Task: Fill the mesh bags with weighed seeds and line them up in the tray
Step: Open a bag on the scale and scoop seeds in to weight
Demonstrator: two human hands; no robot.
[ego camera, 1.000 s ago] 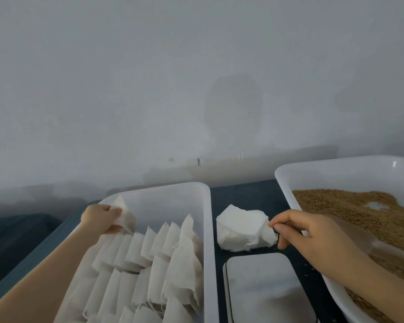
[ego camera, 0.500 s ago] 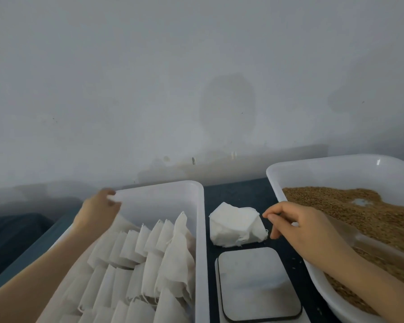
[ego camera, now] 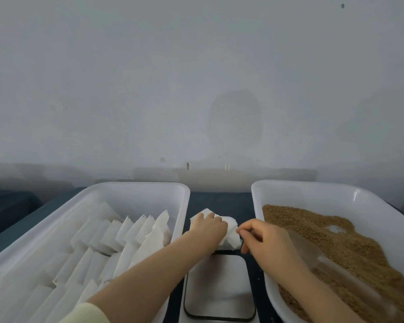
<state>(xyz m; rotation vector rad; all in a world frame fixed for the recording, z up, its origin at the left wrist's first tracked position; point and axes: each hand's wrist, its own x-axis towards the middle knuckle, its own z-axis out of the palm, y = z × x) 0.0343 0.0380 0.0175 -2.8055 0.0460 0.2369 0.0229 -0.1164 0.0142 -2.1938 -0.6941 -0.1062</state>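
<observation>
**Two trays, one narrow lane between them**

The left tray (ego camera: 135, 188) is packed with white mesh bags (ego camera: 117, 234), stood on edge and leaned in overlapping rows; only a strip along its far wall is left uncovered. The right tray (ego camera: 313, 191) is loaded with brown seeds (ego camera: 341, 243), heaped toward the near right, with bare white bottom showing at the far side.

Between the trays, a wad of loose mesh bags (ego camera: 231, 229) is parked on the dark table (ego camera: 219, 201), right at the far edge of the scale (ego camera: 219, 287). The wad is held down by the left hand (ego camera: 208, 227), fingers curved over its top. Its right edge is pinched between thumb and forefinger of the right hand (ego camera: 264, 241), the other fingers curled under.

Room-wise, it's tight: the lane is nearly filled by the scale and the wad, and both forearms are squeezed in over the inner tray rims. A bit of table is left open behind the wad, up to the wall.
</observation>
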